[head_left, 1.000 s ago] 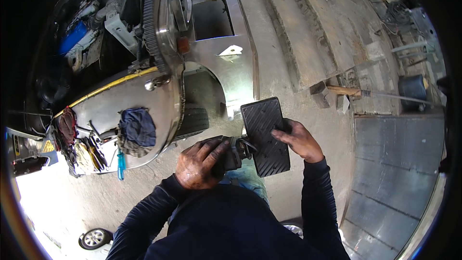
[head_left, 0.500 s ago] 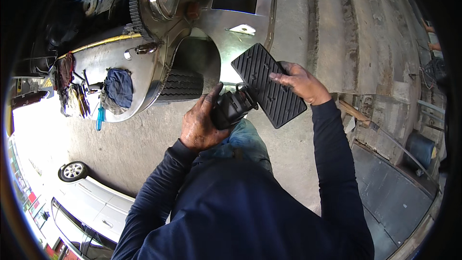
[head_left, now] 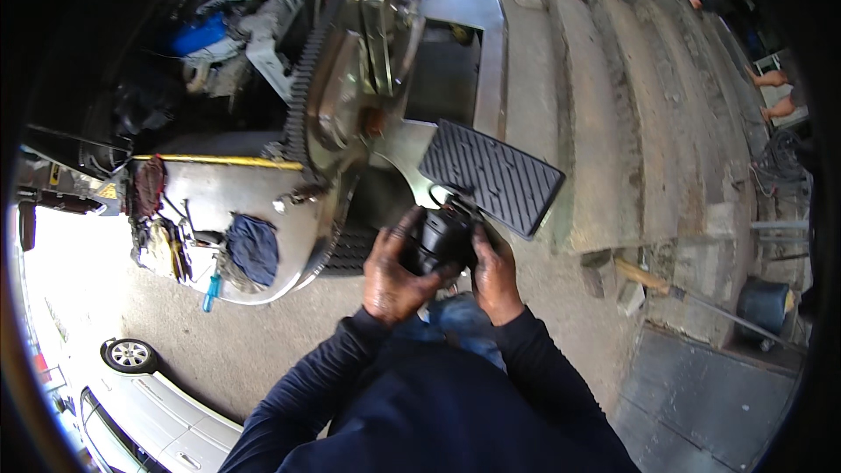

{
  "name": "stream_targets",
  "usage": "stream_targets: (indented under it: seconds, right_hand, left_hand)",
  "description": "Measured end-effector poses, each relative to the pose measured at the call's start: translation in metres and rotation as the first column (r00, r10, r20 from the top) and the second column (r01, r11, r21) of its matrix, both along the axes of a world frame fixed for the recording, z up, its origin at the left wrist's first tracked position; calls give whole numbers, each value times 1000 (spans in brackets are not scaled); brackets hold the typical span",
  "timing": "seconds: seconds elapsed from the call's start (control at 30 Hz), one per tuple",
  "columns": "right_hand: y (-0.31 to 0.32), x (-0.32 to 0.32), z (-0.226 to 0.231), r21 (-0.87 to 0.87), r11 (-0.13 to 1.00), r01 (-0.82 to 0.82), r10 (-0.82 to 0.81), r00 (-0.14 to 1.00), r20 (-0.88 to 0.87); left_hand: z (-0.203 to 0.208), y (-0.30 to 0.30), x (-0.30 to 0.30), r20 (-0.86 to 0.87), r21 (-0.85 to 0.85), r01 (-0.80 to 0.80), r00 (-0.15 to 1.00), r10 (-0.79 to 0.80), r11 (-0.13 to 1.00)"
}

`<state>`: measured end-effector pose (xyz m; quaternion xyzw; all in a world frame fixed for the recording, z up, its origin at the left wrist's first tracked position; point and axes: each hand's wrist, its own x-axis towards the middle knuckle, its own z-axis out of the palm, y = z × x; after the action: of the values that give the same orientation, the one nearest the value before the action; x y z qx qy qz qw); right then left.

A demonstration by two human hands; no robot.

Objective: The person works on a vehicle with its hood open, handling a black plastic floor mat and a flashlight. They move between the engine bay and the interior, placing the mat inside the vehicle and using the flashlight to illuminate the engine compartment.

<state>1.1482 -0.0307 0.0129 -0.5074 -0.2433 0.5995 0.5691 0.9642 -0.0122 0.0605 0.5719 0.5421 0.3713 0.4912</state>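
Note:
A black foot pedal with a wide, ribbed rectangular plate (head_left: 492, 177) is held in front of my body, its plate slanting away to the far right. Both hands grip the black housing (head_left: 442, 235) at the pedal's near end. My left hand (head_left: 392, 278) clasps the left side, thumb across the near face. My right hand (head_left: 496, 278) is closed on the right side, just below the plate. Dark grime marks the fingers. A thin black loop stands out at the top of the housing; the undersides of the grip are hidden.
A vehicle's metal front part (head_left: 206, 215) lies ahead to the left, carrying a dark blue cloth (head_left: 252, 248), a blue-handled screwdriver (head_left: 211, 292) and gloves (head_left: 162, 243). A tire (head_left: 346, 251) sits beside it. Concrete steps (head_left: 604, 123) rise at right; a white car (head_left: 180, 416) stands lower left.
My right hand has let go of the ribbed plate and moved down to the housing. The pedal has turned flatter, its plate pointing more to the right. My view has shifted.

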Motion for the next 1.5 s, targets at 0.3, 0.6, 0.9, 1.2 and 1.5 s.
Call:
stream_targets:
  seconds: [0.3, 0.6, 0.9, 1.2, 1.5]
  right_hand:
    - [21, 22, 6, -69, 994, -84, 58, 948, -314]
    - [81, 80, -3, -52, 949, -309, 306, 950, -61]
    - [110, 121, -94, -291, 898, -330, 238, 920, -311]
    - [122, 140, -194, -215, 634, -743, 749, 520, 411]
    - [130, 127, -212, -255, 814, -522, 581, 740, 339]
  left_hand:
    - [1, 16, 23, -237, 35, 47, 971, -38, 998]
    - [-29, 30, 66, -247, -10, -187, 952, 179, 982]
    - [-106, -1, 146, -69, -174, -349, 937, 342, 921]
    - [-235, 40, 146, 90, -502, -238, 942, 324, 832]
    - [-329, 91, 145, 45, -216, -240, 966, 255, 947]
